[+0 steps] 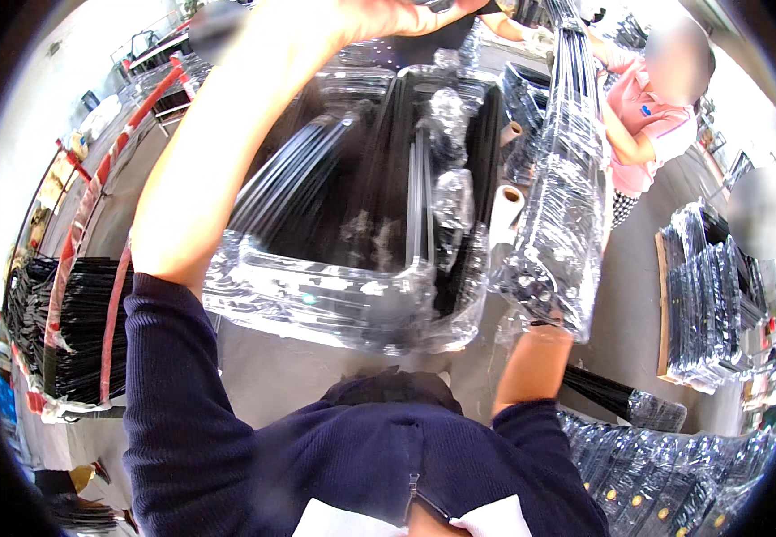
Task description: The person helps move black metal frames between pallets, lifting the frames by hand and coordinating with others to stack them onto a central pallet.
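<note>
A long bundle of black strips [560, 170] in clear plastic film slants upward on the right. My right hand [542, 300] grips its lower end, the fingers largely covered by shiny film. My left arm reaches up and forward; my left hand [386, 16] is at the top edge, above the wrapped stack, with its fingers partly out of view, so its hold does not show. Between my arms lies a large stack of dark strips [316, 179], with clear film [334, 300] around its near edge.
A co-worker in a pink shirt [643, 134] stands beyond the bundle at right. Film rolls [506, 208] lie beside the stack. Wrapped bundles [706, 295] stand on the right, more [674, 479] at lower right. At left, a red-wrapped rack [92, 206] borders piled black strips [65, 313].
</note>
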`<state>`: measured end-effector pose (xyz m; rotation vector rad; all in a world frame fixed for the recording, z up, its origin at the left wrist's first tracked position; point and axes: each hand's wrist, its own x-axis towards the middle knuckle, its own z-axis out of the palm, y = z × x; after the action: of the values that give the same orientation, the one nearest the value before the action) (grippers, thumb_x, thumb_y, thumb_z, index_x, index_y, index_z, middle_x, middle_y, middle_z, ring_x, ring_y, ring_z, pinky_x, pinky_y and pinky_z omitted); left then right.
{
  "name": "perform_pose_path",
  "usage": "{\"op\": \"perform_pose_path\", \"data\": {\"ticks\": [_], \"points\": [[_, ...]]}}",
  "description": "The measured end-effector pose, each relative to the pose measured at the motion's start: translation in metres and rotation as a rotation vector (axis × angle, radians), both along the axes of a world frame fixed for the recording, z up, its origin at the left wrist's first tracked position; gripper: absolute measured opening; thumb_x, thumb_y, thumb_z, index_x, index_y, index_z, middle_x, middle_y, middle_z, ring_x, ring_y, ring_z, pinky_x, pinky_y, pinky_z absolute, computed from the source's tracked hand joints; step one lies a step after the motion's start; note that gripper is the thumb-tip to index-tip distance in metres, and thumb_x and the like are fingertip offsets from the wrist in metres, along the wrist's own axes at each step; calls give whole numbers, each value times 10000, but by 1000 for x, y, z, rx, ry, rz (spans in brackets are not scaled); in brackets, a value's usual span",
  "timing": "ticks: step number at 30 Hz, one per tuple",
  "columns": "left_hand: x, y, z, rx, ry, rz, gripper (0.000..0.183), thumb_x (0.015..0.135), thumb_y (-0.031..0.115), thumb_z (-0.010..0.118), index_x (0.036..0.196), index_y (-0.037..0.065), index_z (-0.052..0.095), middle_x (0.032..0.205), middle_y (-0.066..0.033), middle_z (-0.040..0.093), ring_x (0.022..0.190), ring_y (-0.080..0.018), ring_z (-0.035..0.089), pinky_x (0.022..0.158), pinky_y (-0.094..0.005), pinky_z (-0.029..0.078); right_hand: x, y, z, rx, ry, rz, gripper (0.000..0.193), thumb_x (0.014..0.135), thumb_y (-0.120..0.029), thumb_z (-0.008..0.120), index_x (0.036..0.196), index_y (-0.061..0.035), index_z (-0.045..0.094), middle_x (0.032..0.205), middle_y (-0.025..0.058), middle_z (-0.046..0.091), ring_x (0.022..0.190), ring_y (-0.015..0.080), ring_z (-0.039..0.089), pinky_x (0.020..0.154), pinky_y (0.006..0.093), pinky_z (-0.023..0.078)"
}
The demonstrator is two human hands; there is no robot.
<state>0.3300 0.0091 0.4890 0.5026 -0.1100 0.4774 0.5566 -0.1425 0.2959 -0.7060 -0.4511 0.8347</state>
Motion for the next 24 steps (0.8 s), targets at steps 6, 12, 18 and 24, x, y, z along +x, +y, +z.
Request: {"op": "perform_pose_path", "data": {"ticks": [6,12,18,24], "points": [[-168,4,-22,-131,-39,95,472,876,313,456,1250,37,372,1260,-142,401,1038,-270,494,876,-418,421,-107,27,69,16,-199,141,423,882,-392,449,1140,-62,510,1058,90,571,952,200,551,849,313,428],[-300,8,-57,-354,-156,122,515,873,317,469,1289,39,343,1316,-150,364,1069,-280,476,904,-431,406,-220,82,64,-46,-139,382,403,880,-382,457,1129,-72,523,1047,72,577,935,181,555,831,293,432],[-416,49,-91,-240,141,336,478,787,341,585,1155,58,476,1069,-122,527,942,-222,564,781,-468,470,-325,163,20,-146,55,558,403,865,-389,480,1098,-65,538,1008,69,600,863,195,581,777,327,462],[-550,120,-135,-38,348,569,454,802,339,572,1150,59,489,1044,-111,547,908,-208,572,759,-437,479,-425,243,12,-165,-85,561,364,868,-356,477,1074,-64,540,988,104,605,863,245,590,783,383,478]]}}
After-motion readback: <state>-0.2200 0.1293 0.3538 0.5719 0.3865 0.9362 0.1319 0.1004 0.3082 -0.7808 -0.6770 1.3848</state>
